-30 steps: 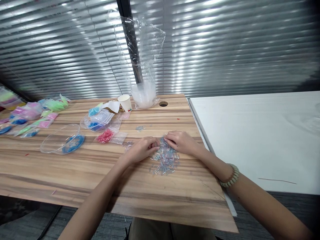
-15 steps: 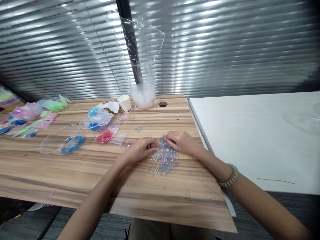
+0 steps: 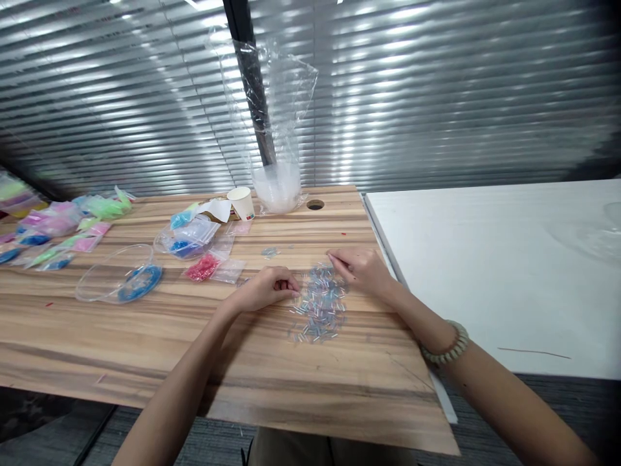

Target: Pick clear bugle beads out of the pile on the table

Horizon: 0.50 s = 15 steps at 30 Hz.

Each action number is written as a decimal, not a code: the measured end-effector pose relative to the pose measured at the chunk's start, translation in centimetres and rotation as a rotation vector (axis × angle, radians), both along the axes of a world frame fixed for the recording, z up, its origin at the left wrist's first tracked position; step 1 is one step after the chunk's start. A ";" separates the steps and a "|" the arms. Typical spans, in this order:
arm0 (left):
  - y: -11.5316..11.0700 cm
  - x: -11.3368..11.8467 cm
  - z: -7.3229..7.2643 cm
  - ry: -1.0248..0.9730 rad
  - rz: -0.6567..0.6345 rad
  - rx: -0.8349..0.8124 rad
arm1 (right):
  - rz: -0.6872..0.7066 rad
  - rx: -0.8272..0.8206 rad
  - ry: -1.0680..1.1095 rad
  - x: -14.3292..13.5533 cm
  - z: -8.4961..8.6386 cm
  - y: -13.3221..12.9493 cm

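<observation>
A loose pile of small clear and bluish tube beads [image 3: 321, 304] lies on the wooden table [image 3: 272, 369]. At the pile's left edge is my left hand [image 3: 272, 287], fingers curled and thumb tip near the index finger; whatever it may pinch is too small to see. My right hand [image 3: 359, 266] is over the upper right edge of the beads, thumb and index finger pressed together, with any held thing too small to make out. A smaller cluster of beads [image 3: 270, 252] sits further back, between the hands and the cup.
To the left are a bag of red beads [image 3: 202, 266], a clear round lid [image 3: 114, 273], a blue ring of beads [image 3: 140, 283] and several colourful bags [image 3: 58, 220]. Behind stand a paper cup [image 3: 241, 203] and bagged clear bowls [image 3: 278, 188]. A white table [image 3: 485, 272] adjoins on the right.
My right hand has moved a little right and up from the pile, its fingers now pinched. My left hand has shifted slightly left, and more of the beads show between the hands.
</observation>
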<state>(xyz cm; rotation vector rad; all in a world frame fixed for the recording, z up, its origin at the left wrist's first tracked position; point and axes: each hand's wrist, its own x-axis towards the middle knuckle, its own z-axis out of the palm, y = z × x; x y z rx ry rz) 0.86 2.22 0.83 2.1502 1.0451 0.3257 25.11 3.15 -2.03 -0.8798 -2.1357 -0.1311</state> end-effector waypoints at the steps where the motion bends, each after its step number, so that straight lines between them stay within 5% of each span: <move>1: 0.1 -0.1 0.0 0.003 0.008 0.002 | -0.004 0.009 0.033 0.2 0.2 0.0; 15: 0.6 -1.0 -0.1 -0.009 0.090 -0.043 | -0.118 -0.032 0.435 2.5 2.0 0.4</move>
